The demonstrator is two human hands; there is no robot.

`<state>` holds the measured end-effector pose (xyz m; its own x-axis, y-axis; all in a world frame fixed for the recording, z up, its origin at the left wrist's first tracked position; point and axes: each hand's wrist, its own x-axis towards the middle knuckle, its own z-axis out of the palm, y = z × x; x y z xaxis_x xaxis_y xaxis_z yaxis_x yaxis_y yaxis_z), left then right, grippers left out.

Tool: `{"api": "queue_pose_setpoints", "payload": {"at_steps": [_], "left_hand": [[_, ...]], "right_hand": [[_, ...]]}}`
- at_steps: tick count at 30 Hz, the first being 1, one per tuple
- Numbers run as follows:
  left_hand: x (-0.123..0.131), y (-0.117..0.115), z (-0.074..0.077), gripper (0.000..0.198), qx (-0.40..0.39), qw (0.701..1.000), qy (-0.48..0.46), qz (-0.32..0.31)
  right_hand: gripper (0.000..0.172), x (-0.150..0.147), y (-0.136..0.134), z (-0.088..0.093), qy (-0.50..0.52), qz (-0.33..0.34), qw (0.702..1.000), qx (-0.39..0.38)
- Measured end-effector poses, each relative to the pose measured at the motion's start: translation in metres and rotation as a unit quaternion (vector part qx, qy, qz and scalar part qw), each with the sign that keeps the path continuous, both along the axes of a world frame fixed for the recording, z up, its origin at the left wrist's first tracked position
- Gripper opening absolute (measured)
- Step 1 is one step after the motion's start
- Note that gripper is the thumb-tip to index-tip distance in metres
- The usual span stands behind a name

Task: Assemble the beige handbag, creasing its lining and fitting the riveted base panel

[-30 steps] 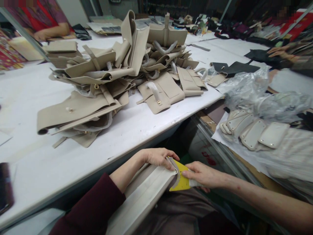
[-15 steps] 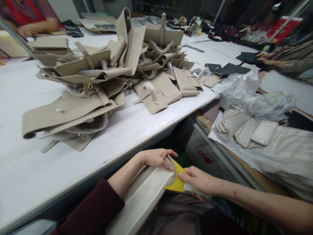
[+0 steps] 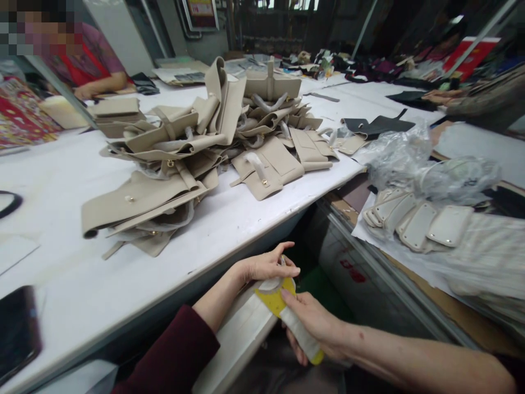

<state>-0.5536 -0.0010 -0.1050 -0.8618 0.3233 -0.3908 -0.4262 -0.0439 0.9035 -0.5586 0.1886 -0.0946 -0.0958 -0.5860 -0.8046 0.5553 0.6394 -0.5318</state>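
My right hand (image 3: pixel 311 317) is closed around the pale wrapped handle of a yellow flat-headed scraper-like tool (image 3: pixel 270 298). The tool's wide yellow head lies against the end of a long whitish board or panel (image 3: pixel 241 336), which slants up from my lap. My left hand (image 3: pixel 264 266) rests over the top end of that panel, just above the yellow head. Its thumb and a finger stretch out and stand apart; the other fingers are largely hidden. A pale curved edge shows under the left thumb.
A heap of beige bag pieces (image 3: pixel 221 123) with handles lies on the white table (image 3: pixel 229 235). Pale tag-like pieces (image 3: pixel 449 225) and clear plastic wrap (image 3: pixel 455 178) sit at right. A phone (image 3: pixel 18 331) is at left. Co-workers sit beyond the table on both sides.
My view has turned left, bringing the phone in. The tool has tilted, its handle now pointing down toward me. My left thumb has lifted and stretched outward.
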Motion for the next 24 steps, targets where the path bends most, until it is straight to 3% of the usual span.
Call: {"api": "queue_pose_setpoints", "payload": {"at_steps": [4,7,9,12,16,19,24], "left_hand": [[0.019,-0.004,0.012,0.075,-0.079,0.99,0.026,0.116],[0.043,-0.006,0.021,0.057,-0.142,0.972,0.006,0.188],[0.056,-0.004,0.024,0.053,-0.168,0.967,-0.013,0.191],[0.066,0.002,0.021,0.056,-0.193,0.966,-0.033,0.166],[0.064,0.006,0.013,0.058,-0.203,0.965,-0.034,0.165],[0.063,0.007,0.01,0.058,-0.191,0.967,-0.029,0.167],[0.064,0.008,0.013,0.057,-0.149,0.971,-0.039,0.184]], "right_hand": [[0.057,0.02,0.018,0.006,-0.056,-0.016,0.998,-0.032],[0.062,0.014,0.038,0.01,0.07,-0.054,0.993,-0.074],[0.059,0.002,0.04,0.009,0.172,-0.141,0.971,-0.085],[0.051,-0.013,0.025,-0.001,0.201,-0.228,0.949,-0.089],[0.055,-0.013,-0.002,-0.025,0.181,-0.207,0.96,-0.061],[0.054,-0.015,-0.007,-0.038,0.148,-0.206,0.966,-0.051],[0.06,-0.038,-0.021,-0.052,-0.027,-0.102,0.991,-0.076]]}}
